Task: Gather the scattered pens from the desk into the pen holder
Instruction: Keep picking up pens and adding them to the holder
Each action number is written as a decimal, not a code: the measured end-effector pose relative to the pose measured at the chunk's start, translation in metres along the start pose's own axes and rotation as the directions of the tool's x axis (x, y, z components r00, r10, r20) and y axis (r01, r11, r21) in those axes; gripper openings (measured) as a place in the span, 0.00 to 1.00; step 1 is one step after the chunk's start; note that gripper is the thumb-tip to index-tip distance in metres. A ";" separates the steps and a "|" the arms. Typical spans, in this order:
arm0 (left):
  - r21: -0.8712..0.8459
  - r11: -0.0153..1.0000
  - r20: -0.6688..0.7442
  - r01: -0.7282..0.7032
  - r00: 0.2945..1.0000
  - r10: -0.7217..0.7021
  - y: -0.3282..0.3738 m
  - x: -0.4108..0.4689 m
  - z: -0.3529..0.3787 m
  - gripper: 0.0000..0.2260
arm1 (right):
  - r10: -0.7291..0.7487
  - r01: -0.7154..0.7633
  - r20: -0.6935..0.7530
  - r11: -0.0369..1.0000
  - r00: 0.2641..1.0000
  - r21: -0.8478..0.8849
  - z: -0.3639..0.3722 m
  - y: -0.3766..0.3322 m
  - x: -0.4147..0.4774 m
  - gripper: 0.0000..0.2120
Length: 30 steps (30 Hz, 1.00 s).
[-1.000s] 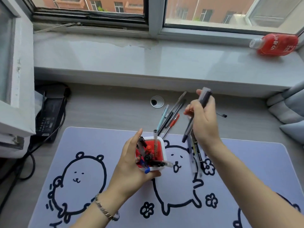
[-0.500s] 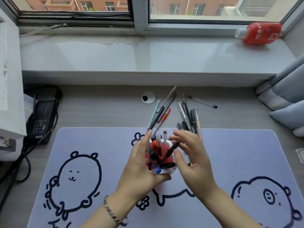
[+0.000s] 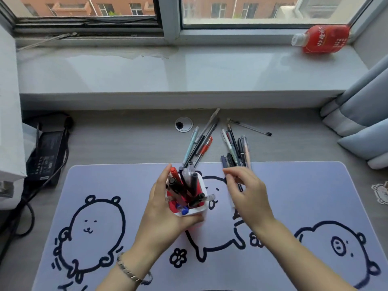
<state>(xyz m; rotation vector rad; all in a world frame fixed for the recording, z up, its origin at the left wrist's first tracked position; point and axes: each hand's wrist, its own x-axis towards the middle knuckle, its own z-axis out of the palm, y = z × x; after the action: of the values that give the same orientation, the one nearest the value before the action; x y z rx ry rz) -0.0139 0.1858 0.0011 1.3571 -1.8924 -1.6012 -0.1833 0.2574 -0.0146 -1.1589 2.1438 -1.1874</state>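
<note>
A home study corner: a grey wood-grain worktop (image 3: 105, 141) pushed against a windowsill (image 3: 168, 72), with a cartoon-bear desk mat (image 3: 294, 196) laid on it, a laptop power brick (image 3: 47, 152) at its left edge, a red drink bottle (image 3: 323, 38) on the sill, and blue-grey curtains (image 3: 363, 114) at the right. Brick apartment buildings (image 3: 210, 7) show outside.

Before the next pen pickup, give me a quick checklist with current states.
1. Pen holder steadied by left hand: ok.
2. Right hand free of any pen: cannot tell, its fingers overlap the pens.
3. Right pen cluster beside the right hand: ok.
4. Middle pen cluster waiting behind the holder: ok.
5. Lone pen farther back, unobstructed: ok.
6. Room left in holder: cannot tell, it looks crowded.
</note>
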 end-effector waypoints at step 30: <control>0.050 0.999 0.018 0.007 1.000 -0.008 -0.001 -0.011 0.000 0.46 | 0.323 -0.205 0.136 0.819 0.937 -0.536 0.026 0.038 0.048 0.12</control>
<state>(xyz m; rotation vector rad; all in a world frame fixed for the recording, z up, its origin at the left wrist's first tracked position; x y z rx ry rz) -0.0083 0.1952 0.0042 1.3759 -1.9519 -1.5851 -0.2101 0.2160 -0.0589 -1.0759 2.4143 -0.3372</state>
